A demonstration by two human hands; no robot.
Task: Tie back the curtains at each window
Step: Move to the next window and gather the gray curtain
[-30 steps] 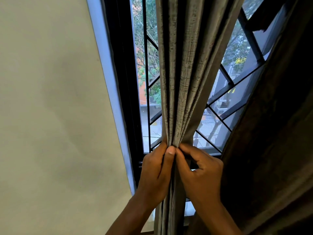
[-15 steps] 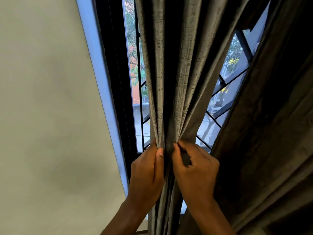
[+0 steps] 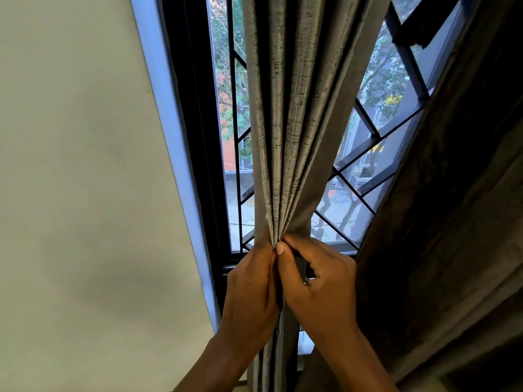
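Observation:
A grey textured curtain (image 3: 291,117) hangs in front of the window, gathered into tight vertical pleats. My left hand (image 3: 252,290) grips the gathered bundle from the left, thumb along the folds. My right hand (image 3: 319,281) grips it from the right, thumb tip pressed against the pleats at the pinch point; its fingers curl round behind the cloth. Both hands meet at the same height. No tie-back band or hook is visible.
A black window frame (image 3: 198,154) with a metal diagonal grille (image 3: 365,154) stands behind the curtain. A second, darker curtain (image 3: 458,222) hangs at the right. A plain pale wall (image 3: 79,193) fills the left. Trees and a street show outside.
The pleats have been squeezed tighter, and my two thumbs now meet where half a second ago a dark gap separated them. The view has shifted slightly.

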